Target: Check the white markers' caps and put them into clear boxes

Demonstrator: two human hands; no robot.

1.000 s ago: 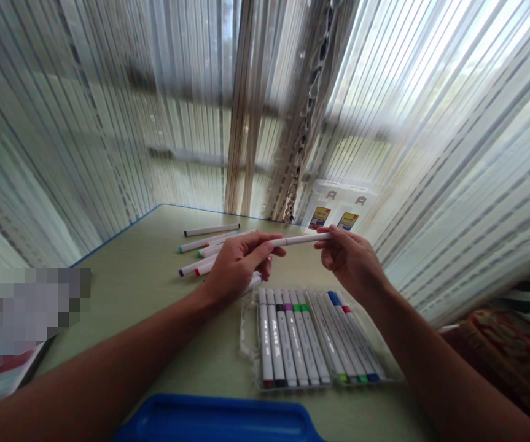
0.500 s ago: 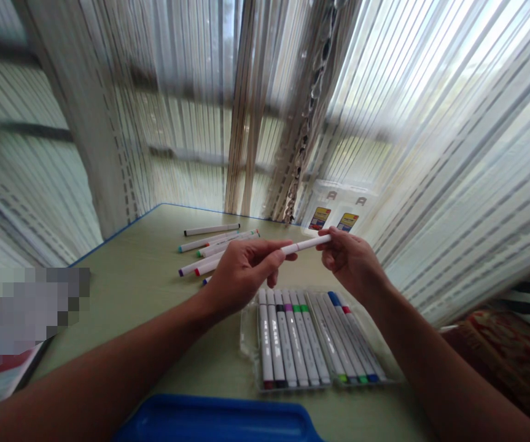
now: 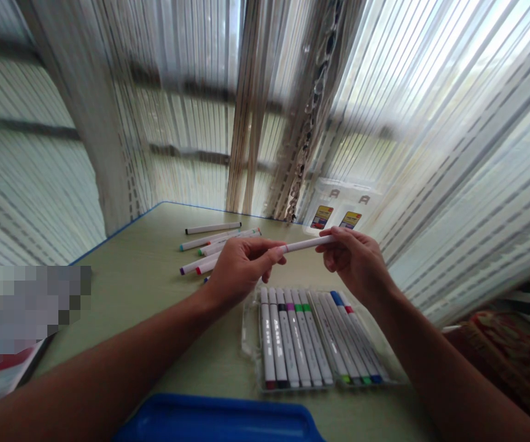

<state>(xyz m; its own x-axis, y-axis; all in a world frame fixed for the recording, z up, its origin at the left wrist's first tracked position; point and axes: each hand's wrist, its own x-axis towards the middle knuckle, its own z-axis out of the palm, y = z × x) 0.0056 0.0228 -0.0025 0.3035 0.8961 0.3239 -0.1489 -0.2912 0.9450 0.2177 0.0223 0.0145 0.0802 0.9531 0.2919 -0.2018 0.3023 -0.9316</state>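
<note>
A white marker (image 3: pixel 308 243) is held level between my two hands, above the back of an open clear marker case (image 3: pixel 250 344). My left hand (image 3: pixel 246 261) pinches its left end between thumb and fingers. At the other end, the fingers of my right hand (image 3: pixel 354 255) are closed on the marker. Both tips of it are hidden by my fingers. Rows of markers (image 3: pixel 298 347) lie side by side in the case, some with green, purple, black, blue or red bands. Behind my left hand lies a loose pile of white markers (image 3: pixel 218 238) with coloured ends.
At the table's (image 3: pixel 121 307) front edge sits a blue tray (image 3: pixel 223 420). A clear case lid (image 3: pixel 338 205) with two labels stands upright at the back, before the string curtains (image 3: pixel 191 123). On the left is a partly blurred flat item (image 3: pixel 11 368); patterned fabric (image 3: pixel 490 350) is at right.
The left hand's grip has shifted slightly left along the marker, so more of its middle shows. My right hand stays closed on the other end. The view has moved a little.
</note>
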